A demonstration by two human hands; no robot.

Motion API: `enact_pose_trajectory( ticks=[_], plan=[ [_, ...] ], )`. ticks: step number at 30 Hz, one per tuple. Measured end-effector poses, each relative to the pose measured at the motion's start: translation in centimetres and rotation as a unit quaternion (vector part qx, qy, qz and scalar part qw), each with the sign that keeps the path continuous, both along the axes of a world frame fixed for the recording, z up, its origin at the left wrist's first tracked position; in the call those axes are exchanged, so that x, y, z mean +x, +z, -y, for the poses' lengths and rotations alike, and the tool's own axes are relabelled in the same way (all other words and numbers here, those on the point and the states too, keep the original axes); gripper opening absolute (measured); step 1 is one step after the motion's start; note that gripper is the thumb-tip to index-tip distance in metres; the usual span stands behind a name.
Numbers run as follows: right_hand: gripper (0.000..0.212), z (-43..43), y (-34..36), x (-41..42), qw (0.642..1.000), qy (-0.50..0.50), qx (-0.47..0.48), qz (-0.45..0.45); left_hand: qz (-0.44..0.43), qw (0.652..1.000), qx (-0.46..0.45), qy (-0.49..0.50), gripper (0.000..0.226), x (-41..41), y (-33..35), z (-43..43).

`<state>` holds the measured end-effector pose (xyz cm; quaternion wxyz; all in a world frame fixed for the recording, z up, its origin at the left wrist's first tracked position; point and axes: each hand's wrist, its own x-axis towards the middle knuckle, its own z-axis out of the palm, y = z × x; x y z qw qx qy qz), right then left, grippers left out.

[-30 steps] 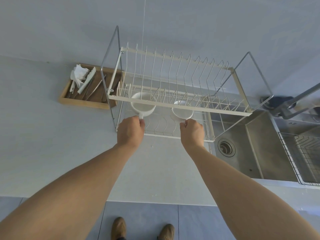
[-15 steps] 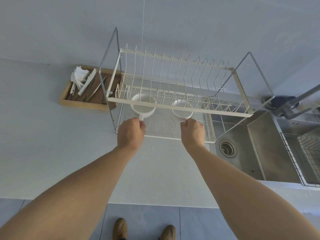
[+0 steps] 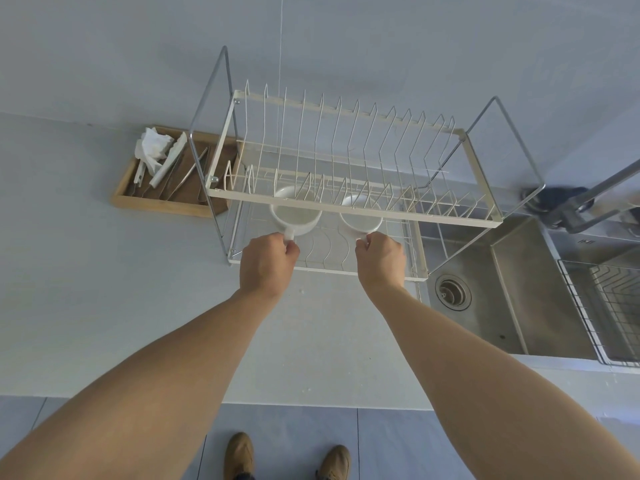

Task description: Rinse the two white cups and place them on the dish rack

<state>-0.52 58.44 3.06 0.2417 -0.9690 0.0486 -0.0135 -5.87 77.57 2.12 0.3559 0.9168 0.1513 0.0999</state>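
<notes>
Two white cups sit on the lower tier of the white two-tier dish rack (image 3: 353, 213), partly hidden by the upper tier's front bar. My left hand (image 3: 266, 263) is closed on the handle of the left cup (image 3: 294, 218). My right hand (image 3: 381, 259) is closed on the handle of the right cup (image 3: 360, 221). Both cups are upright with their openings facing up.
A wooden tray (image 3: 162, 202) with utensils and a crumpled tissue lies left of the rack. A steel sink (image 3: 485, 292) with a drain is at the right, with a wire basket (image 3: 609, 306) beyond it and a faucet (image 3: 588, 199) above. The counter's front edge is near my feet.
The view shifted slightly. Both hands stay on the cup handles, with the cups resting on the lower tier.
</notes>
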Motion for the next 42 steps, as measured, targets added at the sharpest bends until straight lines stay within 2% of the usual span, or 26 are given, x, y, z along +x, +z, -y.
enact_pose_trajectory(
  ticks=[8, 22, 37, 42],
  plan=[
    [0.033, 0.07, -0.04, -0.11, 1.000, 0.000, 0.011, -0.006, -0.001, 1.000, 0.003, -0.012, 0.039, 0.12, -0.06, 0.02],
    [0.041, -0.03, 0.05, -0.31, 1.000, 0.001, 0.017, -0.005, -0.004, 1.000, 0.001, -0.011, 0.037, 0.22, -0.32, 0.29],
    [0.033, -0.08, 0.14, -0.39, 0.999, -0.006, 0.033, -0.014, -0.013, 1.000, 0.003, -0.018, 0.035, 0.81, -0.25, 0.45],
    [0.043, 0.00, 0.23, -0.50, 1.000, -0.001, 0.024, -0.009, -0.017, 1.000, -0.010, -0.010, 0.034, 0.67, -0.18, 0.43]
  ],
)
